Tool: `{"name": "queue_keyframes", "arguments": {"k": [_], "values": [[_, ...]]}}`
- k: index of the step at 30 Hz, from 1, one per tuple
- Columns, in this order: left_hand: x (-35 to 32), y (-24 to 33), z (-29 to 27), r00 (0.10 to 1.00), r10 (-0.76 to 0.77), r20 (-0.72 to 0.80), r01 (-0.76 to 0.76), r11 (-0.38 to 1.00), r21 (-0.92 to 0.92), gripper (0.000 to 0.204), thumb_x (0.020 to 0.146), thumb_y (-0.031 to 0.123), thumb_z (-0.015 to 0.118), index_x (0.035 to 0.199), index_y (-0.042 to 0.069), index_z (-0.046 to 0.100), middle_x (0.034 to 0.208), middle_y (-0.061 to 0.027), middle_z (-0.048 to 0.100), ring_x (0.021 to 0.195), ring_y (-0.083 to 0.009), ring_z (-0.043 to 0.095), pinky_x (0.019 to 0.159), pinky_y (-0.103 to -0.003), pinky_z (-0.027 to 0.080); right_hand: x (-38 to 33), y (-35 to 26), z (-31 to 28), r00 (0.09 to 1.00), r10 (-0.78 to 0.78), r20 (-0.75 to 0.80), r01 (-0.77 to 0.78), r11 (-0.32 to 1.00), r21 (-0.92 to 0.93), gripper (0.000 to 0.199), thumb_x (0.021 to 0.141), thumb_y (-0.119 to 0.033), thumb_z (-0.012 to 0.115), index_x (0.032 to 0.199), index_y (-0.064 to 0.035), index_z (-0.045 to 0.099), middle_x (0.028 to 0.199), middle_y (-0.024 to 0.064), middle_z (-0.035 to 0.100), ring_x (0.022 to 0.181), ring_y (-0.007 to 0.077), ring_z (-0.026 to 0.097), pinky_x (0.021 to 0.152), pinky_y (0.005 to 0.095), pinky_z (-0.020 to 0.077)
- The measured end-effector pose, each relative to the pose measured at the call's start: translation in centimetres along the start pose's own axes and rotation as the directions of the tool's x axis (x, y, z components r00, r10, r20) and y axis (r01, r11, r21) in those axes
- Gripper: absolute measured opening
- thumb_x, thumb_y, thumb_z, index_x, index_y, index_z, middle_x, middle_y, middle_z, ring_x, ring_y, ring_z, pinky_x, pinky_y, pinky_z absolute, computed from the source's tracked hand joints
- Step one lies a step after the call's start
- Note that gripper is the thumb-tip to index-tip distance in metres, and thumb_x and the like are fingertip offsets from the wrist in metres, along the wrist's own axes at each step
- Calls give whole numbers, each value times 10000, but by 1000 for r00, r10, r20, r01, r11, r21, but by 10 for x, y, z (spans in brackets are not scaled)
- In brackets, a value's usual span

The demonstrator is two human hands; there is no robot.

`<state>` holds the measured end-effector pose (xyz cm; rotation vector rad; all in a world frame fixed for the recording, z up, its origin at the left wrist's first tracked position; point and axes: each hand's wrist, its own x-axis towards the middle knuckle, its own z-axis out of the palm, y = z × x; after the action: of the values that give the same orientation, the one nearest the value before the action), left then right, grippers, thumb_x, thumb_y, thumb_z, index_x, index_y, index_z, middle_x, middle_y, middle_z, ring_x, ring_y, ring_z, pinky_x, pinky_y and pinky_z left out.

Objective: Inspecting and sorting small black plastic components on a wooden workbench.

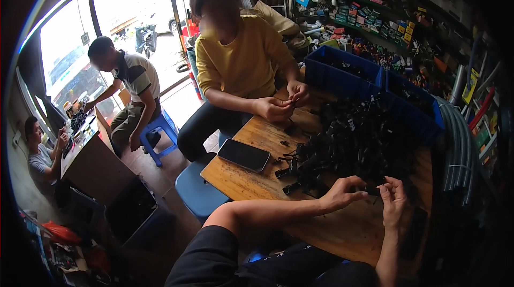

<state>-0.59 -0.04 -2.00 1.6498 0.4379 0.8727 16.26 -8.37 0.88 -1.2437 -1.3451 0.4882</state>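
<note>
My left hand (pixel 342 192) and my right hand (pixel 393 201) meet over the near edge of a wooden table (pixel 241 180). Both pinch a small black plastic part (pixel 375 189) between the fingertips. Just beyond them lies a big heap of black plastic parts (pixel 348 142). Across the table a person in a yellow top (pixel 241 57) sits handling a small black piece with both hands (pixel 284 102).
A dark phone (pixel 243 155) lies on the table's left corner. Blue crates (pixel 364 78) stand behind the heap, grey hoses (pixel 460 148) at right, stocked shelves beyond. A blue stool (pixel 195 190) stands at left. Two more people work at a bench (pixel 88 153) far left.
</note>
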Motion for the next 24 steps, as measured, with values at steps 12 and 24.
{"name": "queue_keyframes", "arguments": {"k": [12,24], "values": [[-12,21,-5,976,207,-70,-201,975,92,202,776,99,686,931,-14,623,839,-76,575,760,-142,578,664,-272,464,-7,-28,22,991,-5,131,-9,994,106,137,869,-142,604,910,-37,526,905,20,556,768,80,494,712,209,411],[-7,13,-5,944,328,-34,-289,874,390,223,732,-16,656,953,11,644,870,-93,591,744,-147,567,622,-246,449,1,11,14,916,234,326,-335,894,299,97,880,-64,545,956,-24,588,868,19,605,835,66,544,765,210,428]]}}
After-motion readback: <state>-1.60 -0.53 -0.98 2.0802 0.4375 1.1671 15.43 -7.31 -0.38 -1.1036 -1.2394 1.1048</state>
